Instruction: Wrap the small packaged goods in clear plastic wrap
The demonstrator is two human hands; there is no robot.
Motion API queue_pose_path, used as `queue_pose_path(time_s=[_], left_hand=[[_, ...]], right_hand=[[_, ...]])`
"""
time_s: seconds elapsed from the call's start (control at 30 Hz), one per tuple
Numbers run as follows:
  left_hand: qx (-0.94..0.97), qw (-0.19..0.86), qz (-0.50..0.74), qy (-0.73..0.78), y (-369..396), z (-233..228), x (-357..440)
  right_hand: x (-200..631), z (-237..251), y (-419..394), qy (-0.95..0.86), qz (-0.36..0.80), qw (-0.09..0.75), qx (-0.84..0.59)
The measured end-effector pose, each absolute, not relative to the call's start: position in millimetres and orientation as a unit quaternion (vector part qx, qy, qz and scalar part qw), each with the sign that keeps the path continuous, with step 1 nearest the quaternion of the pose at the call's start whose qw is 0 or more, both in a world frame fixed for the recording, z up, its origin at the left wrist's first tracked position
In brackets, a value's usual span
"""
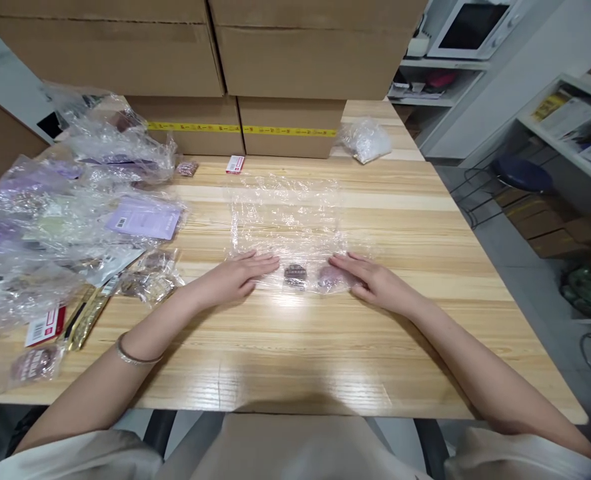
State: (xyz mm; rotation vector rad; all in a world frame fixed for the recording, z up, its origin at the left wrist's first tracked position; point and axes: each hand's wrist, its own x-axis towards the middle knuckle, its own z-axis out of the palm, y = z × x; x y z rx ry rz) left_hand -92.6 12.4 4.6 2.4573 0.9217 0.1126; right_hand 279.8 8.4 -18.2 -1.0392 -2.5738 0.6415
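Flattening step: left hand (235,277) and right hand (370,280), fingers extended flat, press clear plastic bag (285,220) at table (295,347) centre, two small packets (295,275) inside at its 6 o'clock edge; next likely calls for smoothing toward 12 o'clock.

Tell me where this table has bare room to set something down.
Bare wood runs along the near edge of the table, in front of both hands, and on the right beside the clear bag. The left side is crowded with plastic packets; cardboard boxes line the back.

A single head-worn camera looks forward and down over the wooden bench (295,347) — close, at arm's reach — facing stacked cardboard boxes (275,60) along the far edge.
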Motion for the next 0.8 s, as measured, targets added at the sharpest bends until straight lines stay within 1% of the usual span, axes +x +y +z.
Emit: queue_pose_path(time_s=[0.1, 0.2, 0.3, 0.4, 0.47, 0.5, 0.57, 0.63, 0.67, 0.7, 0.73, 0.8], left_hand=[[0.877, 0.324, 0.075, 0.348, 15, 9, -111], [0.803, 0.408, 0.127, 0.415, 15, 17, -120], [0.68, 0.468, 0.227, 0.517, 16, 17, -118], [0.583, 0.488, 0.316, 0.567, 19, 9, -108], [0.584, 0.453, 0.328, 0.588, 20, 2, -101], [0.61, 0.407, 0.319, 0.6, 20, 0, -98], [0.683, 0.249, 0.296, 0.619, 17, -1, -94], [0.749, 0.077, 0.288, 0.592, 13, 1, -92], [0.782, 0.026, 0.286, 0.552, 11, 3, -91], [0.82, 0.006, 0.277, 0.501, 8, 5, -91], [0.858, 0.014, 0.254, 0.446, 7, 7, -90], [0.913, 0.069, 0.178, 0.361, 5, 7, -91]], right_hand=[[287, -16, 14, -0.859, 0.302, 0.175, -0.375], [292, -11, 17, -0.78, 0.377, 0.233, -0.441], [292, -9, 20, -0.699, 0.39, 0.299, -0.52], [288, -12, 20, -0.653, 0.385, 0.315, -0.572], [285, -16, 20, -0.666, 0.321, 0.288, -0.609], [285, -18, 19, -0.685, 0.265, 0.27, -0.623], [285, -20, 17, -0.718, 0.134, 0.254, -0.634], [286, -19, 15, -0.732, 0.025, 0.282, -0.62], [287, -17, 14, -0.747, 0.0, 0.297, -0.595], [287, -14, 12, -0.775, 0.001, 0.298, -0.558], [287, -11, 11, -0.812, 0.026, 0.281, -0.511], [286, -7, 9, -0.877, 0.117, 0.216, -0.413]])
